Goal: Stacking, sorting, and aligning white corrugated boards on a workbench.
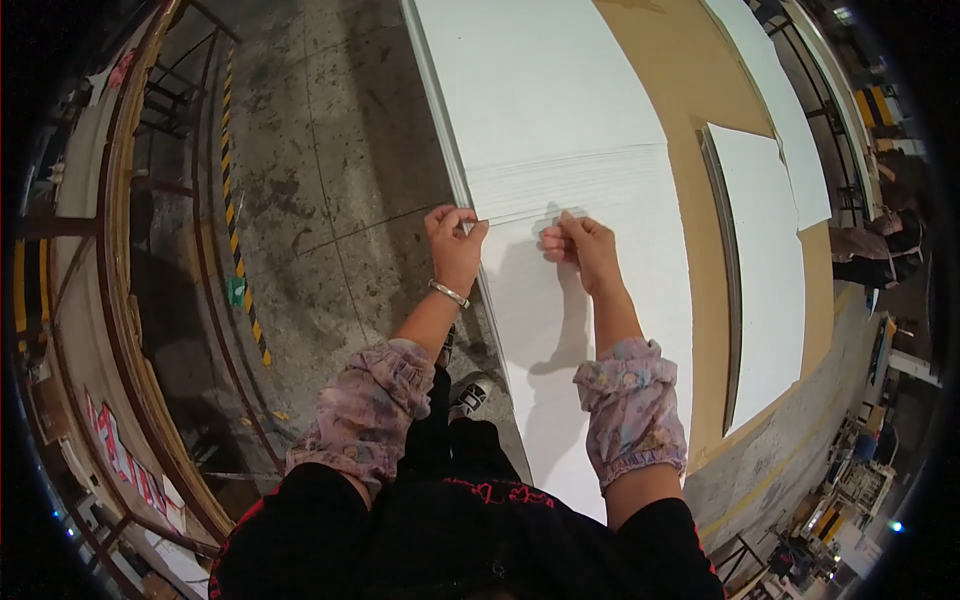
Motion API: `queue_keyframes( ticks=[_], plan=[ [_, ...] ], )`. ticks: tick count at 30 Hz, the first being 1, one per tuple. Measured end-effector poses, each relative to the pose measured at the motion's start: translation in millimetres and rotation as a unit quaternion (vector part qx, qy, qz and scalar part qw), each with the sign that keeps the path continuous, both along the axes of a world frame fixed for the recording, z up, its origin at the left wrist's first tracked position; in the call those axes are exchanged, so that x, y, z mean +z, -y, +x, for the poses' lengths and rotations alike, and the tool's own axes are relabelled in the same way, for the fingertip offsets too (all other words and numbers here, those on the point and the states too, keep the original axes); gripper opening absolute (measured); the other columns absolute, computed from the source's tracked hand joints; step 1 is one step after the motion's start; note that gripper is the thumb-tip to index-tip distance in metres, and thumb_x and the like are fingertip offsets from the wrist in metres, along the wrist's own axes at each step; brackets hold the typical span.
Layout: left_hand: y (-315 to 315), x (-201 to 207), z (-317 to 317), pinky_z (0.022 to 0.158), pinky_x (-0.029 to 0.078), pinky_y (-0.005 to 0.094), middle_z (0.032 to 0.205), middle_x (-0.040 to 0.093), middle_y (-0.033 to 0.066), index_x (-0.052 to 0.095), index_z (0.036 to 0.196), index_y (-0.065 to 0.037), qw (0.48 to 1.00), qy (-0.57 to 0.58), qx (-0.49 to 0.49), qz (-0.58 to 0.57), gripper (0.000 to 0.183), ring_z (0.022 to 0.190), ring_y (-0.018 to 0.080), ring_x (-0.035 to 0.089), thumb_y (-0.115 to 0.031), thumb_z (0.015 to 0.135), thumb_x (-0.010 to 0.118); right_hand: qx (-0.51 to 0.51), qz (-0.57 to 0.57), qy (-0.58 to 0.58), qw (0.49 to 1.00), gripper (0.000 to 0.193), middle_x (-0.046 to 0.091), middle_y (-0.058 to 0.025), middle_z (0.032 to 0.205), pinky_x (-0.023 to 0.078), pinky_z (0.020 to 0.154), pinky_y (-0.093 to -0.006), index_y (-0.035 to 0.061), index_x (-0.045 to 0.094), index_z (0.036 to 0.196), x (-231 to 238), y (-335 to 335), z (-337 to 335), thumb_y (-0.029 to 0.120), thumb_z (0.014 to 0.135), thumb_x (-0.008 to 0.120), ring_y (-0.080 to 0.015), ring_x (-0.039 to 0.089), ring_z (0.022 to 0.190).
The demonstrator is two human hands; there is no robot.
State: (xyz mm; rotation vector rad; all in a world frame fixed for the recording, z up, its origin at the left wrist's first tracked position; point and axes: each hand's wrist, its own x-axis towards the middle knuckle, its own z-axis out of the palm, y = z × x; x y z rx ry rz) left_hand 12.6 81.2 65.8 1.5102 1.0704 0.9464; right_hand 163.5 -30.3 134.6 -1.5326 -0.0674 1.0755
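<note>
A long stack of white sheets [570,80] lies in front of me, several of their edges fanned in narrow steps across the middle. At the stack's left edge, my left hand [457,245] is closed, thumb and fingers pinching the corner of a white sheet. My right hand [582,245] is over the sheets near the fanned edges, its thumb and forefinger pressed together and the other fingers curled. What lies between those fingertips is too small to make out. A shadow of the right hand and arm falls on the white surface below.
Brown board [700,100] lies under and beside the white sheets. On it, to the right, rests a smaller white stack [765,270]. A metal-framed rack [120,250] stands left, beyond the concrete floor [330,150] with a striped line. Another person [880,248] is at far right.
</note>
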Motion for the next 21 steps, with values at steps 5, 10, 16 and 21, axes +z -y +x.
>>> queue_keyframes(
  ticks=[5, 10, 16, 21],
  plan=[
    [3, 12, 4, 0.057, 0.043, 0.0231, 0.106, 0.044, 0.0065, 0.060, 0.083, -0.006, 0.998, -0.007, 0.019, -0.058, 0.022, 0.067, 0.0102, 0.047, -0.003, 0.067, 0.074, 0.040, 0.050, -0.060, 0.996, 0.028, 0.066, -0.0148, 0.091, 0.057, 0.066, -0.0299, -0.0058, 0.058, 0.102, 7, 11, -16, 0.020, 0.092, 0.054, -0.0188, 0.065, 0.076],
    [2, 17, 3, 0.056, 0.042, 0.0211, 0.105, 0.044, 0.0059, 0.059, 0.085, -0.005, 0.999, 0.004, -0.017, -0.047, 0.023, 0.062, 0.0095, 0.046, -0.002, 0.068, 0.074, -0.018, 0.091, -0.118, 0.989, 0.027, 0.066, -0.0156, 0.097, 0.057, 0.066, -0.0273, -0.0051, 0.057, 0.103, 14, -7, -32, 0.020, 0.093, 0.053, -0.0190, 0.066, 0.079],
    [-6, 16, -5, 0.058, 0.043, 0.0219, 0.109, 0.040, 0.0054, 0.063, 0.088, -0.004, 0.991, 0.029, -0.105, -0.077, 0.020, 0.062, 0.0073, 0.044, -0.007, 0.071, 0.074, -0.167, 0.077, -0.083, 0.979, 0.016, 0.066, -0.0124, 0.085, 0.052, 0.055, -0.0197, -0.0023, 0.059, 0.091, 3, -18, -9, 0.013, 0.087, 0.062, -0.0119, 0.062, 0.065],
    [-4, 24, -7, 0.059, 0.044, 0.0227, 0.111, 0.039, 0.0064, 0.065, 0.083, -0.002, 0.989, 0.003, -0.121, -0.089, 0.017, 0.060, 0.0068, 0.044, -0.013, 0.074, 0.074, -0.174, -0.038, -0.007, 0.984, 0.013, 0.066, -0.0098, 0.069, 0.043, 0.044, -0.0172, 0.0001, 0.058, 0.083, 7, -20, -4, 0.008, 0.081, 0.067, -0.0086, 0.054, 0.049]
  ],
)
